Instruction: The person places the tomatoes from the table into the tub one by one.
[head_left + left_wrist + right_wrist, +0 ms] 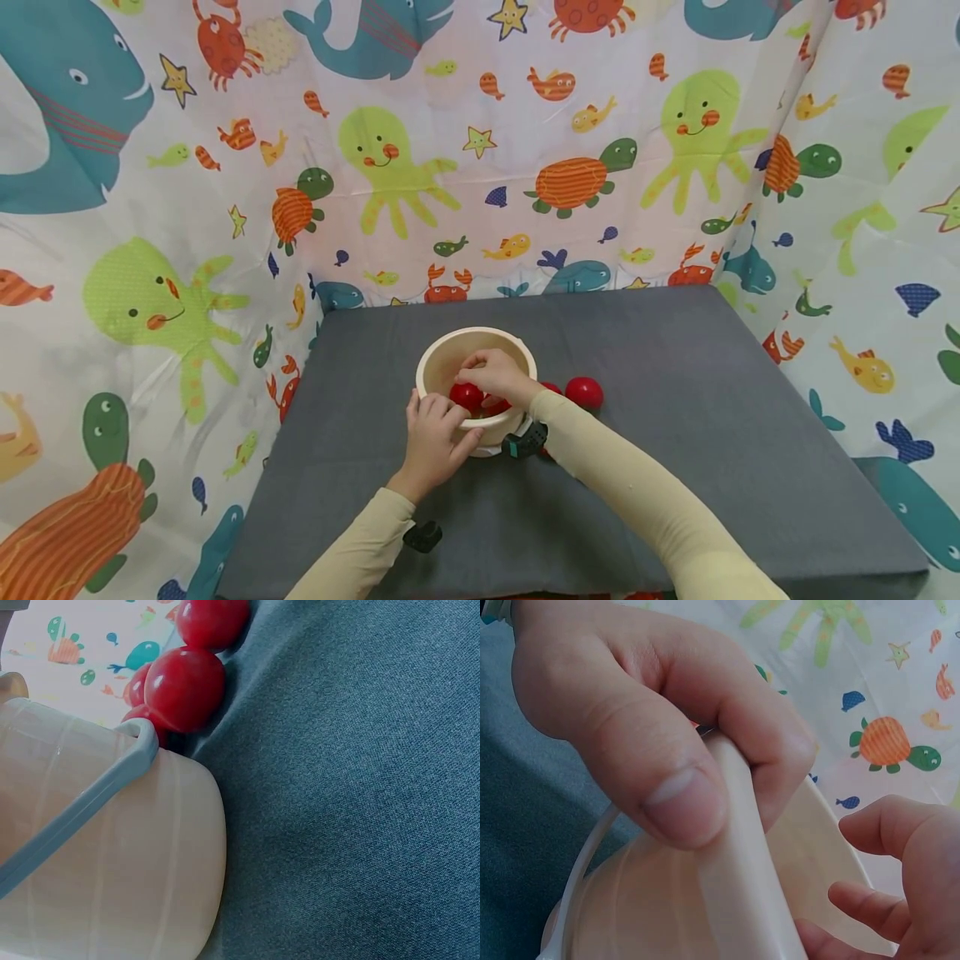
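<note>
A cream bucket point(444, 342) holds red balls point(467, 396). The left hand point(435, 437) grips the bucket's near rim; in the right wrist view this hand point(660, 727) has its thumb outside the wall and bent fingers over the rim. Inside the bucket, the right hand point(498, 375) is beside and just above the balls; whether it touches one is unclear. The right wrist view shows that hand point(922, 870) with fingers spread and slightly bent, nothing visible between them. In the left wrist view appear the bucket's wall point(127, 847) and grey handle point(82, 806), but neither hand's grip.
More red balls point(585, 393) lie on the grey cloth right of the bucket, some partly behind the right forearm; several point(184, 688) show beyond the bucket in the left wrist view. The dark grey table point(660, 358) is bordered by a sea-animal curtain point(465, 192) behind and at the sides.
</note>
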Tool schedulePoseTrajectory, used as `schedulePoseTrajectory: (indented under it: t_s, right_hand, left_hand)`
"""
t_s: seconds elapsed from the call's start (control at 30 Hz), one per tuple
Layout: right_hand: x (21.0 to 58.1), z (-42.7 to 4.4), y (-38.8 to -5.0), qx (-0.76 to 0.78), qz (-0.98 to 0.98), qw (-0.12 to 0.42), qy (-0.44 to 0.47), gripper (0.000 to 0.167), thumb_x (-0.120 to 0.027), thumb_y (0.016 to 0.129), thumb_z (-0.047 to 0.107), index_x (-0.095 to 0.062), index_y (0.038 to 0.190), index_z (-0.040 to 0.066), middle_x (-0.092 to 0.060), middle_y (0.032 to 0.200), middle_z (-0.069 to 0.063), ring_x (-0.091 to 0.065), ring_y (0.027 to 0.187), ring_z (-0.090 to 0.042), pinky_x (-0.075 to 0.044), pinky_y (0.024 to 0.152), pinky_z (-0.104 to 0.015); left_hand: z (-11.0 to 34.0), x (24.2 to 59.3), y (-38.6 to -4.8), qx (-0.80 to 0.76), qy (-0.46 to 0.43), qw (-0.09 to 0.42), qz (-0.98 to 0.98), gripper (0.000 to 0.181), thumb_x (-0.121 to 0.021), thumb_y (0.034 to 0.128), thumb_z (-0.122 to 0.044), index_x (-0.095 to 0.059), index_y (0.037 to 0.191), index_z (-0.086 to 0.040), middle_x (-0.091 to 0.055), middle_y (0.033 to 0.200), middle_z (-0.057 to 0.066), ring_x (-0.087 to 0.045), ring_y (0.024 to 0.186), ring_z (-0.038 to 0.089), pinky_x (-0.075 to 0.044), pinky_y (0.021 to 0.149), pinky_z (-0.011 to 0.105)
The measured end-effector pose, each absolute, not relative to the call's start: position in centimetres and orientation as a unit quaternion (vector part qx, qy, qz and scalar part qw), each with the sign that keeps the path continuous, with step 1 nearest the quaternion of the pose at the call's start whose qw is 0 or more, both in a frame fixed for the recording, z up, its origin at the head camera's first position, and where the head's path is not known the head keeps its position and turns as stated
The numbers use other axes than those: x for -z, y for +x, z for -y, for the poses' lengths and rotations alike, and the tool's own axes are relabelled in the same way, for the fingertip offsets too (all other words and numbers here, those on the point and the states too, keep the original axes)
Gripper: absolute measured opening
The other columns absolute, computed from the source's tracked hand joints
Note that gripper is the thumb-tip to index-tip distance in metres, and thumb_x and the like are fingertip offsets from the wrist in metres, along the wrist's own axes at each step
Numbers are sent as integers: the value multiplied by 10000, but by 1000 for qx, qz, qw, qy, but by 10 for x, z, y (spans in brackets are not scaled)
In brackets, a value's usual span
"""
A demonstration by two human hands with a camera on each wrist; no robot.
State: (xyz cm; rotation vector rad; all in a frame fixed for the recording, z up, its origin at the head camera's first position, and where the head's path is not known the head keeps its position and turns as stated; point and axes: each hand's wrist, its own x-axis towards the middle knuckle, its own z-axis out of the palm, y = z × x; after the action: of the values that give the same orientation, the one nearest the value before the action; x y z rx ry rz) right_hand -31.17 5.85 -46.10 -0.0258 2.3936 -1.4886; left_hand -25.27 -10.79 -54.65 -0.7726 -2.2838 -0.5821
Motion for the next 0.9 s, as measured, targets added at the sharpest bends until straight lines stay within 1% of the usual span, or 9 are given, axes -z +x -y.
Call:
schedulePoseTrajectory:
  t_s: [0.1,0.3,0.37,0.47,0.53,0.6,0.7,0.77,0.9]
  right_hand:
    - [460,-59,-310,520,-839,159,-12,317,-736,882,304,-693,1136,119,-688,1164,-113,-663,916,-240,-635,665,-387]
    - [462,-59,-311,520,-840,158,-11,335,-740,879,307,-695,1150,115,-688,1178,-123,-671,1038,-366,-635,682,-410]
    - [461,-59,-313,519,-840,157,-8,334,-735,885,306,-692,1156,116,-684,1172,-117,-680,992,-357,-634,689,-416]
    - [453,-62,-313,528,-836,150,-7,341,-727,900,297,-688,1177,100,-688,1159,-125,-670,863,-275,-634,731,-459]
    - [444,-68,-314,536,-832,145,-8,348,-704,925,272,-677,1216,82,-684,1181,-139,-655,855,-256,-629,778,-483]
    - [435,-77,-315,540,-830,137,-10,361,-685,943,264,-666,1248,73,-682,1210,-152,-663,920,-270,-630,789,-477]
    - [422,-98,-321,539,-833,124,-13,395,-663,959,272,-642,1296,66,-662,1261,-167,-667,1063,-355,-636,778,-436]
    - [415,-114,-326,537,-835,115,-8,408,-659,960,293,-635,1303,72,-654,1289,-171,-660,1138,-391,-639,771,-422]
    - [403,-150,-331,544,-833,103,9,416,-629,985,288,-604,1339,69,-614,1369,-192,-637,1208,-420,-631,811,-459]
  left_hand:
    - [108,546,-252,223,-293,318,874,496,-407,1017,-596,-653,893,-182,-614,921,47,-556,1016,275,-325,1046,798]
    - [107,545,-251,222,-292,313,876,531,-374,1021,-615,-654,901,-180,-617,930,51,-554,1022,278,-322,1050,798]
    - [107,544,-251,222,-293,316,875,516,-392,1019,-606,-651,896,-177,-617,928,53,-553,1021,280,-325,1045,801]
    - [107,543,-251,223,-293,320,873,460,-459,1006,-567,-656,885,-170,-619,923,55,-556,1020,282,-329,1042,801]
    - [107,543,-251,224,-292,319,873,412,-514,986,-532,-666,883,-164,-619,920,52,-554,1022,278,-329,1043,798]
    - [107,543,-251,225,-291,318,874,363,-565,960,-495,-679,886,-158,-618,918,49,-553,1026,274,-326,1046,797]
    - [107,543,-252,229,-290,316,874,311,-618,925,-453,-688,890,-152,-613,914,46,-552,1027,271,-321,1047,797]
    - [107,543,-251,232,-290,315,873,295,-629,916,-441,-690,891,-153,-608,912,45,-550,1027,271,-317,1049,798]
    - [106,545,-251,236,-291,314,872,309,-614,926,-448,-689,884,-151,-602,906,42,-550,1023,268,-312,1050,796]
